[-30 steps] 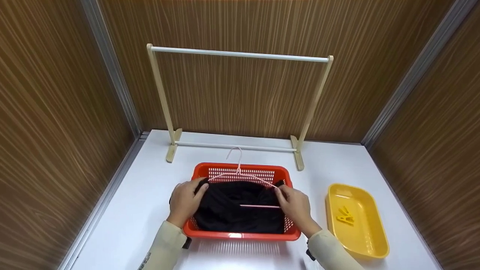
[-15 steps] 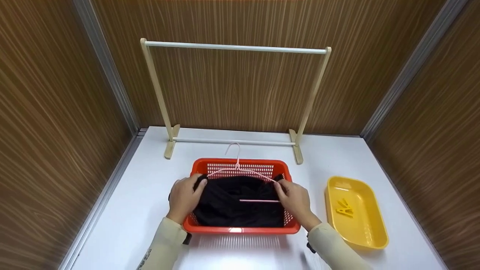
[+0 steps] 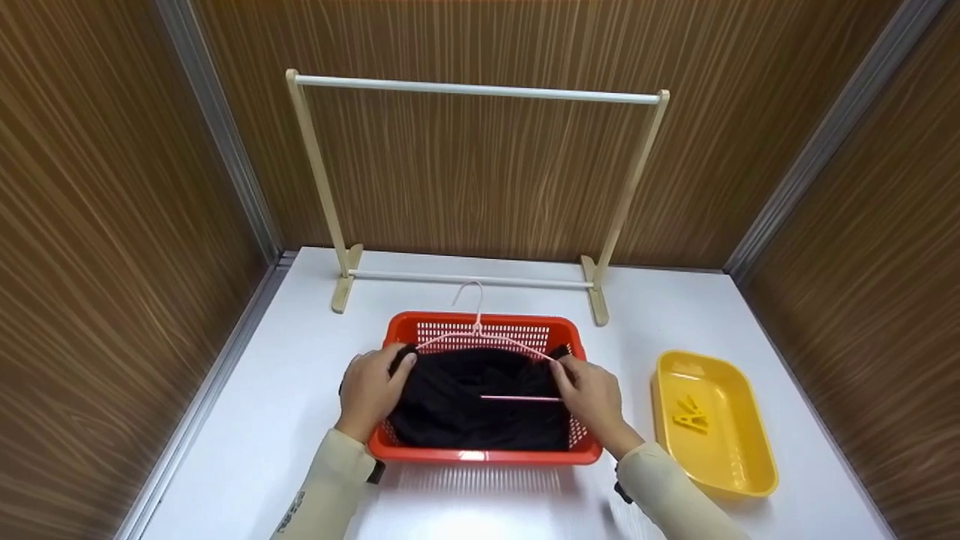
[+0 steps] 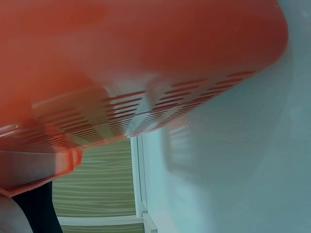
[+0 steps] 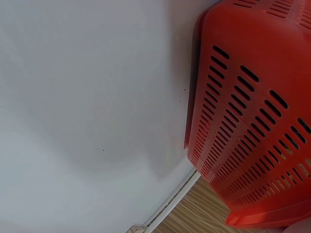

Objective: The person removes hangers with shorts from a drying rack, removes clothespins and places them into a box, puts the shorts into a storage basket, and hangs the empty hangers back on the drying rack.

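In the head view a black garment (image 3: pixel 480 427) lies bunched in a red plastic basket (image 3: pixel 480 456). A pale pink clothes hanger (image 3: pixel 478 330) stands over it, hook upward, its left end hidden in the cloth. Part of its lower bar shows on top of the fabric. At the left rim my left hand (image 3: pixel 373 391) grips the garment's corner by the hanger's left end, thumb on top. My right hand (image 3: pixel 591 395) pinches the hanger's right arm and cloth beside it. Both wrist views mostly show the basket's slotted sides (image 4: pixel 146 48) (image 5: pixel 252 111); the grips are hidden there.
Behind the basket stands a wooden rack with a white top rail (image 3: pixel 480 88) and a lower bar (image 3: pixel 472 278). On the right is a yellow tray (image 3: pixel 739 450) holding yellow clothespins (image 3: pixel 690 417). Wood-grain panels enclose the white table (image 3: pixel 247 360).
The head view has shifted slightly, so the scene sits a little higher in it. Both hands keep their hold on the garment and hanger, with hardly any movement relative to the basket.
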Demonstrator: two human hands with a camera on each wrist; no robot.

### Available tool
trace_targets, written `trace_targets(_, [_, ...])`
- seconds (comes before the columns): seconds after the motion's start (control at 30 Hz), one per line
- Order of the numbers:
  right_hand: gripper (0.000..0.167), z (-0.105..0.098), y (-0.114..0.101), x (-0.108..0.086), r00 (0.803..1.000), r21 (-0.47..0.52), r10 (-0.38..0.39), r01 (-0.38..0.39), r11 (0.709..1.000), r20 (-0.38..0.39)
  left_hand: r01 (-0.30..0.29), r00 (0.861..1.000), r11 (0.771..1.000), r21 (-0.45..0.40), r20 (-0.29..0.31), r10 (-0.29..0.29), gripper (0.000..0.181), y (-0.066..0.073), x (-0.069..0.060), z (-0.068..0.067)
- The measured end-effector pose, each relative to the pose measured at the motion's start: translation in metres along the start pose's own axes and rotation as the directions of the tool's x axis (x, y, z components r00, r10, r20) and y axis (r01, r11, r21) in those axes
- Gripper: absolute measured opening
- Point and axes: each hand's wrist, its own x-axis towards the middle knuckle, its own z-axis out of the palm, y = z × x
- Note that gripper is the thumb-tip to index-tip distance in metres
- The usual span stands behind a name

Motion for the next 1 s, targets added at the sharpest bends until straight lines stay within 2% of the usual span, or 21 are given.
trace_targets(0.37, [0.016, 0.0032, -0.0017, -0.0039, 1.0, -0.017, -0.027, 0.026, 1.0, -0.012, 0.009, 1.0, 1.0, 0.001, -0.009, -0.009, 0.027, -0.0023, -0.0054, -0.0006])
trace_targets(0.7, [0.018, -0.003, -0.0014, 0.0045, 1.0, 0.001, -0.023, 0.023, 1.0, -0.013, 0.011, 1.0, 1.0, 0.006, -0.003, -0.011, 0.027, 0.0013, 0.0039, -0.0012])
trace_targets(1.0, [0.017, 0.0007, -0.0017, -0.0005, 0.999, 0.002, -0.029, 0.029, 1.0, -0.025, 0.025, 1.0, 1.0, 0.005, 0.007, -0.025, 0.027, -0.0019, -0.001, 0.0004])
